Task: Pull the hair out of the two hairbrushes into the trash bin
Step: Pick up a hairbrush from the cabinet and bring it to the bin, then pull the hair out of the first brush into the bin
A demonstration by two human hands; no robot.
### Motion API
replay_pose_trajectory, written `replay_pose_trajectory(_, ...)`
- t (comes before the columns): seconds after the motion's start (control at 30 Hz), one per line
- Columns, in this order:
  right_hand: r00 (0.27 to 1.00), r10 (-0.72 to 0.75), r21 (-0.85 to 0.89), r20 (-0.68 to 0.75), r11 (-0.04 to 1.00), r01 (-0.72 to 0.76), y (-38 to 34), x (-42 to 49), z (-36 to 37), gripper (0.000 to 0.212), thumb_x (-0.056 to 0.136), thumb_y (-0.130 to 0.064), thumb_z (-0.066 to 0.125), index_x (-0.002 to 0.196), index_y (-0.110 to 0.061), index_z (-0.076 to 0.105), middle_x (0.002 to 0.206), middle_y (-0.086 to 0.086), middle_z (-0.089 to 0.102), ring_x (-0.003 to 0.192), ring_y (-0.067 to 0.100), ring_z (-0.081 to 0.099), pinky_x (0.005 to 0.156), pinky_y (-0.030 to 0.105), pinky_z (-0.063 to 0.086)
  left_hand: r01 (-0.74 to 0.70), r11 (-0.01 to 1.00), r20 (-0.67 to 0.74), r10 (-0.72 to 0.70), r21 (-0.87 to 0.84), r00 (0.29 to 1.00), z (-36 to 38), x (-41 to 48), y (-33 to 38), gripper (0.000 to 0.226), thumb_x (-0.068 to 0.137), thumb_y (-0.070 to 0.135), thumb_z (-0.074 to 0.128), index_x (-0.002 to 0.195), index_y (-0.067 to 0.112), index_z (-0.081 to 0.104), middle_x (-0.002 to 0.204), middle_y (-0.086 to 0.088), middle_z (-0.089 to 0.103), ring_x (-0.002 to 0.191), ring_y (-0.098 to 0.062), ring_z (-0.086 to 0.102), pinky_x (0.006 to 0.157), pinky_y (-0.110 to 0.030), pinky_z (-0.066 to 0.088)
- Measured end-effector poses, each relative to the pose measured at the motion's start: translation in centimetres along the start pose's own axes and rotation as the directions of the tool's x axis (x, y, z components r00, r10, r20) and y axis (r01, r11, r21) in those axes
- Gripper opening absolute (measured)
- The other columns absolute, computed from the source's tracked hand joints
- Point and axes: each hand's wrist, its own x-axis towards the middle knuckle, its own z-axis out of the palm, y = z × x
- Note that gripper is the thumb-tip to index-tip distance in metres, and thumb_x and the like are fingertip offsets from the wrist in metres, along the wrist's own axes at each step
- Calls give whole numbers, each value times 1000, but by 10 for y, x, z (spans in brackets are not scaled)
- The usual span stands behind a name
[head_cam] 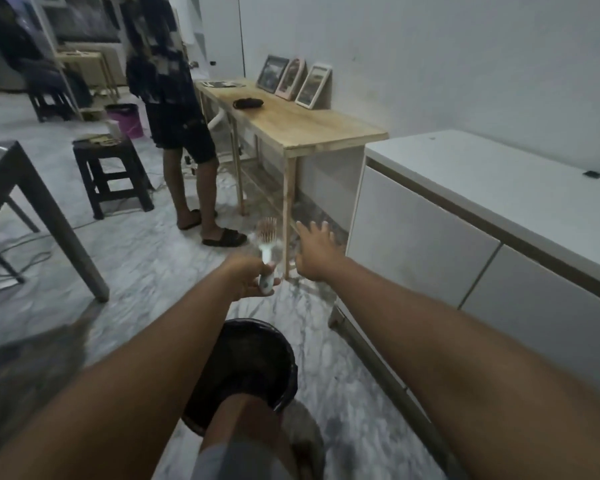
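Opening partly covered
The near rim of the trash bin (pixel 250 351) is overlapped by a knee (pixel 236 420); space ahead is hemmed by a wooden table leg (pixel 289 202) and white cabinet (pixel 420 244).

Dim, flat indoor light with soft, weak shadows. Wide-angle bending curves the edges. Motion blur smears the forearms and floor (pixel 146 258).

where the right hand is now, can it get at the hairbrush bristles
Probably yes: the open right hand is beside the hairbrush, held upright by the left hand, nothing between them.
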Motion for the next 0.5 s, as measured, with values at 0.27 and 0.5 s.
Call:
replay_pose_trajectory(0.27, 996, -42, 75, 77, 997, 36, 10, -6, 51, 69, 95, -26, 53, 153, -15, 17, 161, 16, 18, 149, 46, 4, 119, 57, 17, 68, 998, -95, -68, -5, 993, 9, -9, -43, 30, 91, 4, 66, 116, -11, 58, 101, -23, 70, 72, -24, 75, 52, -37, 59)
replay_pose_trajectory(0.5, 972, -180, 163, 154, 974, 155, 16, -5, 92, 69, 95, -27, 55, 152, -11, 19, 151, 15, 33, 144, 41, 20, 112, 51, 32, 195, 980, -238, -196, -28, 951, 17, -9, -89, 24, 90, 3, 67, 108, -11, 61, 94, -24, 70, 76, -27, 73, 76, -47, 60)
